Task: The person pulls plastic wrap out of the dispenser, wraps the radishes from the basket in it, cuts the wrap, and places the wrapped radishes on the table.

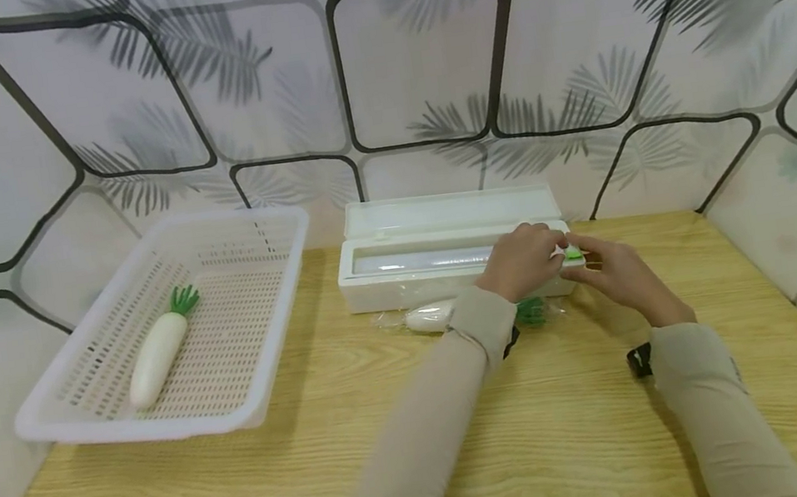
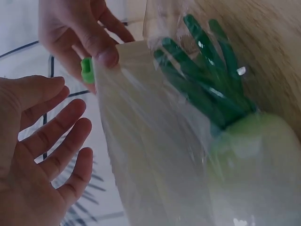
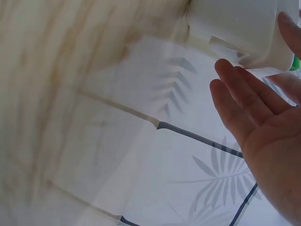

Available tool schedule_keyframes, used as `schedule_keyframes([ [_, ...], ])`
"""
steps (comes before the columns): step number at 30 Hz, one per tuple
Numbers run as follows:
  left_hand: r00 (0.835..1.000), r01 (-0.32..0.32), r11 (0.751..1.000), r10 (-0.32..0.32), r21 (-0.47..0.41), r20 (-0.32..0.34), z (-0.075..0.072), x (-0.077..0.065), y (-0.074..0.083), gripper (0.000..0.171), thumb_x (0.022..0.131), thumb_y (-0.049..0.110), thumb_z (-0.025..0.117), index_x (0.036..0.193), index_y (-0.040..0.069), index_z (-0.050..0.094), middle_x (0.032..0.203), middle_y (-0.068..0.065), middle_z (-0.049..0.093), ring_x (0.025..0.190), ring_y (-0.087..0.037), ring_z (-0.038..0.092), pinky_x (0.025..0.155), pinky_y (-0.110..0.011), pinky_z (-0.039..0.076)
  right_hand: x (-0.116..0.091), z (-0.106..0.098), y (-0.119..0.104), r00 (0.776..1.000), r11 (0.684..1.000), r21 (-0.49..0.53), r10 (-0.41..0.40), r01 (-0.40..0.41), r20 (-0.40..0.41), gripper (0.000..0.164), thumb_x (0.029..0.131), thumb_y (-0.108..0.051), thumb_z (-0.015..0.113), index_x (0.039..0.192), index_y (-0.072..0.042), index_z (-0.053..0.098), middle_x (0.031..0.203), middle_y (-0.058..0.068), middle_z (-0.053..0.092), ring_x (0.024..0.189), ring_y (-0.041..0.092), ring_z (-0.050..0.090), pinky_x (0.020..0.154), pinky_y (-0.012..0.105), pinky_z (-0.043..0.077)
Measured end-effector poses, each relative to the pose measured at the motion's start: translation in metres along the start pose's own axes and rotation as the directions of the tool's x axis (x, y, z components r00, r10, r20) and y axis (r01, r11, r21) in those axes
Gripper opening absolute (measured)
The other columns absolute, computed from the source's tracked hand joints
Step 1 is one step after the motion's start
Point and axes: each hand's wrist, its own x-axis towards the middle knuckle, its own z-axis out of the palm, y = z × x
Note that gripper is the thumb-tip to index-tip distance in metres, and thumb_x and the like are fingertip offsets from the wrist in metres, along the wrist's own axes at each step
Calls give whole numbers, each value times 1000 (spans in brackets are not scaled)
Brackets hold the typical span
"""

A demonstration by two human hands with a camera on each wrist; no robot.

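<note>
A white cling film box (image 1: 419, 288) stands with its lid raised and the film roll (image 1: 423, 259) showing inside. At its right end, my right hand (image 1: 617, 274) grips the corner, thumb on the front face beside the green slider (image 2: 87, 70). My left hand (image 1: 524, 259) hovers over the box's right part; the left wrist view shows its fingers (image 2: 77, 134) loosely bent with nothing visible between them. In front of the box lies a white radish (image 1: 429, 317) with green leaves (image 2: 207, 75), wrapped in clear film and partly hidden by the left wrist.
A white perforated basket (image 1: 251, 368) stands on the left, holding an unwrapped white radish (image 1: 159, 360) with green leaves. Everything rests on a wooden table (image 1: 308, 479). Behind it hangs a patterned backdrop (image 1: 420, 69), close to the box's raised lid.
</note>
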Motion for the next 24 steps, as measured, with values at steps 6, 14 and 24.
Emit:
schedule_keyframes([
  [6,1000,17,998,-18,68,10,10,16,14,27,106,26,57,127,21,73,108,4,67,92,-11,60,71,-21,52,0,-1,-1,1000,999,-34,9,-9,-2,50,101,-12,65,143,11,48,126,39,58,102,50,66,86,61,54],
  [14,999,38,993,-34,116,-30,20,25,21,20,104,23,61,114,19,77,102,6,69,89,-8,61,72,-18,51,1,1,2,999,1000,-27,-12,11,-35,40,98,-4,67,132,13,55,118,38,63,96,49,68,81,57,56],
  [24,999,6,988,1,156,-46,18,25,18,20,105,17,59,111,16,78,99,4,71,88,-9,65,76,-18,53,3,-3,1,1000,999,-35,-11,10,-25,45,99,-9,67,135,13,54,121,38,61,97,49,67,84,58,55],
])
